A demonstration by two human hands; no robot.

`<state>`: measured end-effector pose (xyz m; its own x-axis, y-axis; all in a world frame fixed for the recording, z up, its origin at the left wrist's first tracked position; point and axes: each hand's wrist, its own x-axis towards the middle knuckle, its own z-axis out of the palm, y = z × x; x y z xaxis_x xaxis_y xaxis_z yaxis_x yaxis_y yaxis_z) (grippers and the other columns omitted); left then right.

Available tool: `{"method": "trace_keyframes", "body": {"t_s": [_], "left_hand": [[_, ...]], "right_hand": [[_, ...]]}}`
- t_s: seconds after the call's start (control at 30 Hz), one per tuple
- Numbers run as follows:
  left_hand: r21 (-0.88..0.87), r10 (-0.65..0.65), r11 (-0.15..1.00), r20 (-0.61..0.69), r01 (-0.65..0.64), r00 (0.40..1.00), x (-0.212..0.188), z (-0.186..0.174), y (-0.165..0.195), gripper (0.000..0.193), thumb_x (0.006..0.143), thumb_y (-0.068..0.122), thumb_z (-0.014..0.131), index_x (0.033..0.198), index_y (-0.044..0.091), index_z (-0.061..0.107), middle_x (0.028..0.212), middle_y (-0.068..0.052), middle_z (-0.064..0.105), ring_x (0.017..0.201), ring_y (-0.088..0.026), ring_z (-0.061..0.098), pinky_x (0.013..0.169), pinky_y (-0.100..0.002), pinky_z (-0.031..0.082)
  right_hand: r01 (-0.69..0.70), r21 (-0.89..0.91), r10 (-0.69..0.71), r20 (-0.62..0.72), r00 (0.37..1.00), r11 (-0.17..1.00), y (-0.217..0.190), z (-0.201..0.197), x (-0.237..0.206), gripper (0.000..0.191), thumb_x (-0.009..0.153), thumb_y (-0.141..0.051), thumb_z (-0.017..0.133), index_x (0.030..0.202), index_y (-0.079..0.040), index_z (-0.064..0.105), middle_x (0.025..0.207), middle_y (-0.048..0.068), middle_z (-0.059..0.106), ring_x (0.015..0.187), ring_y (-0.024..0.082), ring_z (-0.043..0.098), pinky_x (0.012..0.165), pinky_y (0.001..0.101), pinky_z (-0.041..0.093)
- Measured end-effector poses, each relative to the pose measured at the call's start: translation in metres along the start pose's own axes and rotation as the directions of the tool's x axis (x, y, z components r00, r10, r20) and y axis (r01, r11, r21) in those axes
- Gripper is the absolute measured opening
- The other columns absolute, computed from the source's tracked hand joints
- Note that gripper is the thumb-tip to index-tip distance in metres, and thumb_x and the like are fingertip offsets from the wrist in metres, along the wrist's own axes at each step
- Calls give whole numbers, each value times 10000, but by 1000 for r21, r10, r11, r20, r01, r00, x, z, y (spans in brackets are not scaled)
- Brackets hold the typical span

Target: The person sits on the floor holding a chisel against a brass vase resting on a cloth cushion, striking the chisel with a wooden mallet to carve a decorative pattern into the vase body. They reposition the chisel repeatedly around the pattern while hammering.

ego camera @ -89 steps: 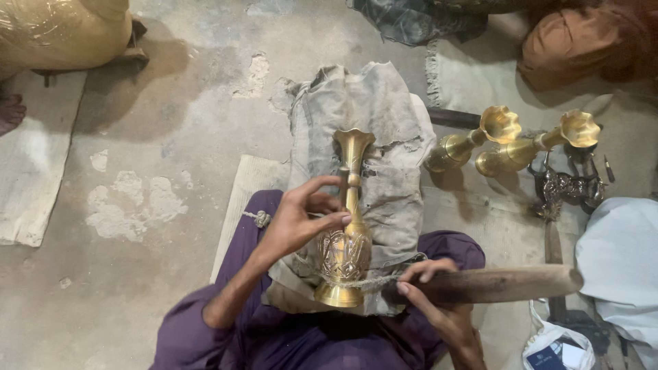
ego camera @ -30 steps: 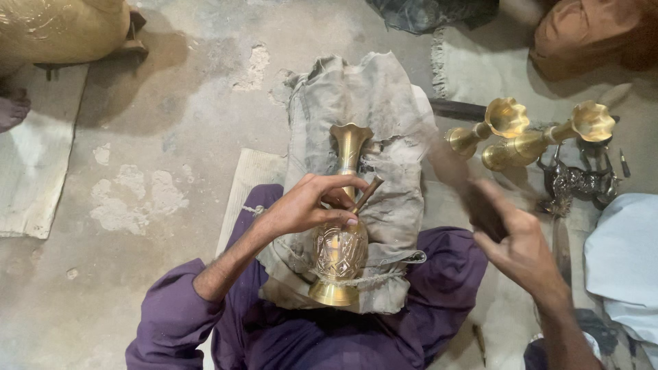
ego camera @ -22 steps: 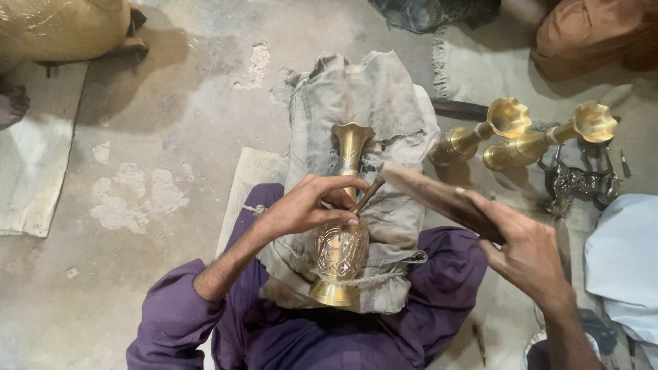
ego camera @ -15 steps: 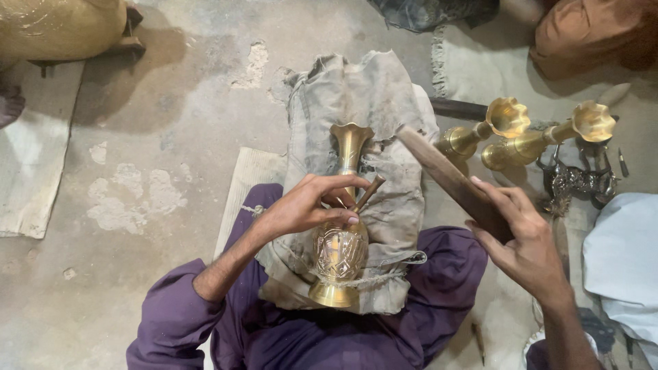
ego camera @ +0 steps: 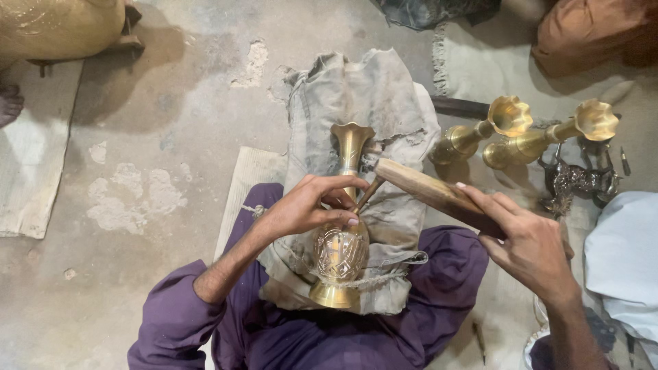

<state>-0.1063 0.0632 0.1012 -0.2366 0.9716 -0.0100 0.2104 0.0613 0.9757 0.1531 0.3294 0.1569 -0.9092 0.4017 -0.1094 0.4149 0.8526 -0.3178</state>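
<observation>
left hand (ego camera: 305, 209): fingers closed round a thin punch (ego camera: 365, 194), tip set on the neck of the vase. vase (ego camera: 340, 233): brass, engraved belly, lying on a grey cloth (ego camera: 384, 109) across the lap. right hand (ego camera: 531, 243): gripping a wooden mallet (ego camera: 432, 193), its end touching the punch. two brass vases (ego camera: 510, 133): on the floor, far right.

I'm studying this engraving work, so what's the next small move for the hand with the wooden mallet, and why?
Probably lift the wooden mallet slightly for another tap. Its end meets the chisel that the left hand steadies against the brass vase, and the right hand grips the mallet.
</observation>
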Motion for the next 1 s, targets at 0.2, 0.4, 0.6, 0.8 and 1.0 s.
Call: {"method": "trace_keyframes", "body": {"t_s": [0.2,0.4,0.6,0.8,1.0], "left_hand": [[-38,-2,999,-7,2,1000,-2,1,-2,570,876,173,807,1396,92,589,978,-97,815,956,-177,803,858,-350,644],[-43,-8,999,9,9,1000,-5,0,2,571,882,179,796,1406,100,583,967,-87,816,940,-172,803,846,-346,641],[-49,8,999,5,-7,1000,-3,-1,3,573,897,183,786,1421,94,572,975,-88,810,933,-176,802,839,-345,649],[-47,15,999,7,-15,1000,-4,-2,2,580,901,184,786,1431,97,568,979,-91,812,932,-182,804,830,-350,647],[-25,-47,999,-3,47,999,-3,1,1,598,866,202,811,1410,110,583,986,-95,812,943,-180,801,825,-351,652]], "right_hand": [[-26,309,49,-67,997,951,7,14,-3,882,755,-102,730,1551,-325,422,1090,7,735,908,189,751,837,364,622],[-7,291,35,-92,995,957,-3,7,-3,837,755,-87,730,1518,-319,473,1078,40,751,927,204,757,853,370,611],[47,203,-18,-140,990,978,-15,-9,-3,810,744,-62,773,1496,-249,537,1230,125,719,991,234,735,803,360,597],[111,278,-63,-175,983,954,-13,-10,-2,784,784,-123,800,1509,-235,523,1293,118,685,1071,238,716,911,370,580],[-36,244,54,-70,996,969,-11,-5,3,789,770,-110,800,1480,-307,519,1375,46,681,1029,228,733,924,331,604]]}}
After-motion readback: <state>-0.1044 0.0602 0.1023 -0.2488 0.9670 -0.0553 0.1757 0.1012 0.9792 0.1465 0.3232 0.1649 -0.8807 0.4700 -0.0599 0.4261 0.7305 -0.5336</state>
